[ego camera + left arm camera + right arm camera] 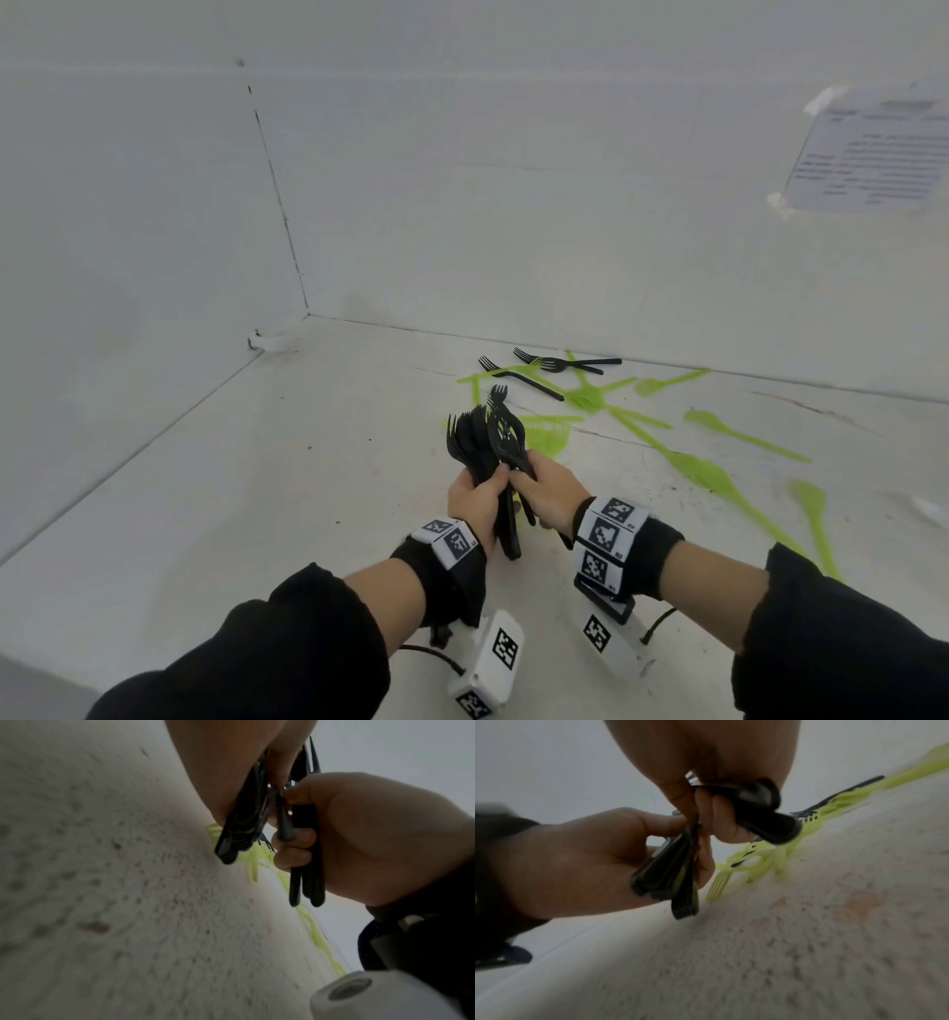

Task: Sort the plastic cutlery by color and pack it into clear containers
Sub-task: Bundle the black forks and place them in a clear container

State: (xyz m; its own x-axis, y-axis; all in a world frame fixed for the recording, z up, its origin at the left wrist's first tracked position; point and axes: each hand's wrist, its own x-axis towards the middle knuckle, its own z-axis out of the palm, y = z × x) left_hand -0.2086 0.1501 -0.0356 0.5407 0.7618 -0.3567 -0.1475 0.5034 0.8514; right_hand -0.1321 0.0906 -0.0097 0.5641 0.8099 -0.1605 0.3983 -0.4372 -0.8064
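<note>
Both hands meet above the near middle of the white table (257, 462), each wrapped around black plastic cutlery. The left hand (475, 496) has its fingers curled round a thick stack of black forks (470, 442), tines pointing up and away, handles hanging down past the palm toward the table. In the left wrist view the handle ends of this stack fan out below the fingers. The right hand (552, 493) sits just beside it, touching or nearly touching, with fingers and thumb clenched on a smaller bunch of black forks (506, 426) whose tines rise next to the big stack; the right wrist view shows their dark handles crossing under the curled fingers (721, 817). Farther off and to the right, loose cutlery lies scattered on the table: three black forks (554, 364) near the far wall, overlapping one another and some green pieces, and many green forks and spoons (739, 434) spread from the middle out to the right edge. One green fork (718, 884) lies flat just beyond the hands in the right wrist view. A printed sheet of paper (873, 154) is taped to the far wall at the upper right. Black wristbands with square markers (608, 532) sit on both wrists.
</note>
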